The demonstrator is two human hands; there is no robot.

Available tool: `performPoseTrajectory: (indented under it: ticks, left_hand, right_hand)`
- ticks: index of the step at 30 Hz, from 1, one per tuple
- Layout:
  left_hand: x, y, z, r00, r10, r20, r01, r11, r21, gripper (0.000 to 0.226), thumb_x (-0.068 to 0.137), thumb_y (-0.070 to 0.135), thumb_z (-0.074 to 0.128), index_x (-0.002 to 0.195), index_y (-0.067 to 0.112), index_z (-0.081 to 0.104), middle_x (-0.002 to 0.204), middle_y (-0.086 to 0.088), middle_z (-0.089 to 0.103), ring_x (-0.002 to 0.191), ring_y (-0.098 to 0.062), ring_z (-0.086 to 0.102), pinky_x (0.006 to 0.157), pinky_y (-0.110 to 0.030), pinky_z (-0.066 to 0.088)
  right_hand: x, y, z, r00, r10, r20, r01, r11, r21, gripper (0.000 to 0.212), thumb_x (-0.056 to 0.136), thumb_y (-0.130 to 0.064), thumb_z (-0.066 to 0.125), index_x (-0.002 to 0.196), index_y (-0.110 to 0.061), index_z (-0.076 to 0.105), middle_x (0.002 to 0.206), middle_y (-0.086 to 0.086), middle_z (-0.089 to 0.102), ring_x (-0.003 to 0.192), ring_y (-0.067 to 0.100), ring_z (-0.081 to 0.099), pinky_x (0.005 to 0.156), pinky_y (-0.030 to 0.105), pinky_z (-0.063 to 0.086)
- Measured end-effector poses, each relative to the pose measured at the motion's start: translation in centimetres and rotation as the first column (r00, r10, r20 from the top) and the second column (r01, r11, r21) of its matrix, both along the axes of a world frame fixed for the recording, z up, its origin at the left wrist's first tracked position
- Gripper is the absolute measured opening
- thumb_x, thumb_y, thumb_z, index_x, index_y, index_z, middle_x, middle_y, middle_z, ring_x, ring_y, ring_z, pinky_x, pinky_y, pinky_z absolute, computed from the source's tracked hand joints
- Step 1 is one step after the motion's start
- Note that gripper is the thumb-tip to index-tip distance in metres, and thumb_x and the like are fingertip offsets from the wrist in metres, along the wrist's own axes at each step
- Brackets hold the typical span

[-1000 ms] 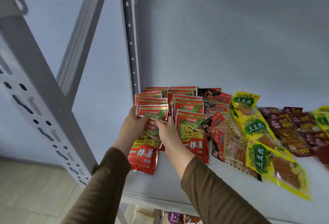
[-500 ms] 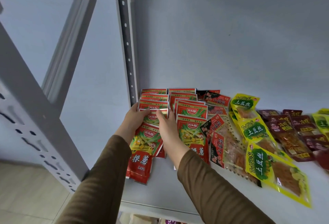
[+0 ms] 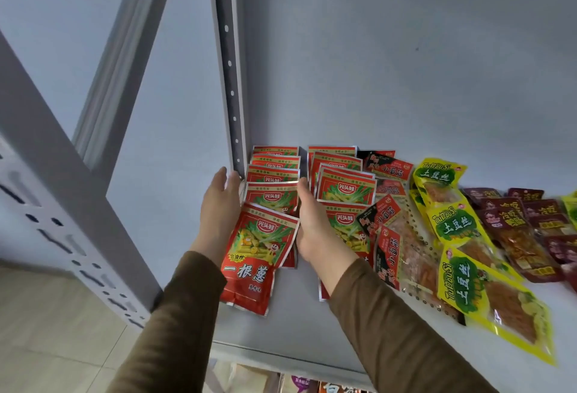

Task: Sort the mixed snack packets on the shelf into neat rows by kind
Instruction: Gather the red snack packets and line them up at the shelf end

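Two overlapping rows of red snack packets lie at the shelf's left end. The left row (image 3: 271,193) runs back toward the upright post, and its front packet (image 3: 254,260) lies tilted. The second red row (image 3: 342,186) sits just to the right. My left hand (image 3: 218,208) lies straight-fingered along the left row's left edge. On the other side my right hand (image 3: 312,224) presses flat against that row's right edge, between the two rows. Neither hand grips a packet.
Black-and-red packets (image 3: 387,164), yellow-green packets (image 3: 452,224) and dark maroon packets (image 3: 515,217) spread rightward over the grey shelf (image 3: 299,330). A perforated upright post (image 3: 229,80) stands at the back left corner. More packets show on the shelf below (image 3: 299,383).
Both hands let go of the packet they held and moved apart to the sides of the left row. The row's packets now sit more evenly lined up.
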State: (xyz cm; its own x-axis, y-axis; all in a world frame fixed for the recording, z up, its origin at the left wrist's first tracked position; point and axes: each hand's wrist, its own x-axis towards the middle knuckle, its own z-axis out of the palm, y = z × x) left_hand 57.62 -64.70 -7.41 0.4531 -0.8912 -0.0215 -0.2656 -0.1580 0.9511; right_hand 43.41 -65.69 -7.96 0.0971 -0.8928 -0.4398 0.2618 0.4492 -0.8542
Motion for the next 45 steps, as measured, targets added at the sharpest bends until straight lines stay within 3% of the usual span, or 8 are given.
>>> performPoseTrajectory:
  ticks: [3,8,15,21,30,33,37,45]
  left_hand:
    - [0.4,3.0,-1.1,0.988,-0.077,0.135,0.064,0.993,0.094,0.053,0.111,0.045,0.032,0.16,0.023,0.031,0.164,-0.004,0.037,0.143,-0.026,0.045,0.111,-0.038,0.044]
    - [0.3,5.8,-3.0,0.98,-0.187,0.068,0.157,0.936,0.315,0.067,0.106,0.048,0.046,0.163,0.038,0.012,0.152,-0.002,0.052,0.08,-0.006,0.066,0.06,-0.027,0.055]
    - [-0.8,6.8,-3.8,0.969,-0.246,0.005,0.237,0.938,0.252,0.072,0.107,0.041,0.048,0.162,0.043,0.001,0.143,0.0,0.058,0.098,-0.016,0.074,0.079,-0.037,0.063]
    - [-0.6,6.0,-2.4,0.974,-0.193,-0.12,0.217,0.947,0.237,0.079,0.104,0.041,0.055,0.163,0.041,0.001,0.128,0.009,0.057,0.089,-0.017,0.075,0.072,-0.038,0.064]
    - [-0.8,4.3,-2.2,0.961,-0.263,-0.081,0.273,0.948,0.161,0.044,0.108,0.037,0.047,0.151,0.041,0.036,0.121,0.007,0.07,0.089,-0.014,0.076,0.078,-0.037,0.063]
    - [-0.6,4.5,-2.2,0.97,-0.236,-0.053,0.242,0.958,0.153,0.048,0.107,0.04,0.049,0.152,0.041,0.033,0.125,0.006,0.07,0.085,-0.013,0.076,0.078,-0.04,0.064]
    - [-0.7,4.6,-2.0,0.983,-0.16,0.087,0.143,0.974,0.174,0.069,0.105,0.045,0.05,0.163,0.039,0.013,0.157,-0.002,0.048,0.101,-0.02,0.068,0.068,-0.03,0.055]
    - [-6.5,5.5,0.0,0.892,-0.248,0.378,0.342,0.918,-0.203,0.054,0.109,0.029,0.047,0.159,0.037,0.028,0.167,0.011,0.03,0.151,-0.016,0.034,0.116,-0.036,0.035]
  right_hand:
    - [-0.6,1.9,-0.2,1.0,0.008,0.024,-0.007,1.0,-0.011,0.049,0.101,-0.065,0.042,0.127,-0.031,0.065,0.103,-0.002,0.079,0.097,0.022,0.076,0.079,0.041,0.059]
    - [-0.7,4.2,-2.2,0.997,0.013,-0.079,-0.019,0.998,-0.066,0.049,0.105,-0.048,0.05,0.152,-0.033,0.043,0.124,-0.006,0.068,0.105,0.013,0.069,0.08,0.034,0.058]
    - [0.4,5.2,-4.1,0.908,-0.009,-0.418,-0.118,0.953,-0.278,0.064,0.111,-0.021,0.039,0.164,-0.035,0.005,0.158,-0.007,0.037,0.119,0.007,0.057,0.098,0.04,0.057]
    - [0.0,5.0,-4.0,0.912,-0.039,-0.408,-0.099,0.945,-0.313,0.065,0.11,-0.032,0.042,0.164,-0.032,0.007,0.158,-0.011,0.033,0.124,0.002,0.043,0.075,0.013,0.048]
    - [1.9,5.2,-3.9,0.898,-0.077,-0.434,-0.076,0.943,-0.325,0.063,0.109,-0.046,0.036,0.163,-0.035,0.006,0.168,-0.006,0.024,0.147,0.015,0.037,0.109,0.04,0.049]
    - [1.4,5.7,-3.4,0.895,-0.081,-0.439,-0.093,0.928,-0.361,0.064,0.11,-0.045,0.037,0.164,-0.036,0.005,0.166,-0.014,0.023,0.142,0.001,0.035,0.102,0.018,0.047]
    - [-0.5,7.8,-2.0,0.883,-0.153,-0.443,-0.123,0.837,-0.533,0.061,0.109,-0.045,0.039,0.163,-0.039,0.01,0.154,-0.035,0.017,0.128,-0.031,0.018,0.091,-0.009,0.027]
    - [-6.3,7.5,-1.2,0.823,-0.234,-0.518,-0.108,0.831,-0.546,0.063,0.105,-0.051,0.037,0.162,-0.037,0.015,0.168,-0.017,0.018,0.153,0.0,0.018,0.11,0.009,0.019]
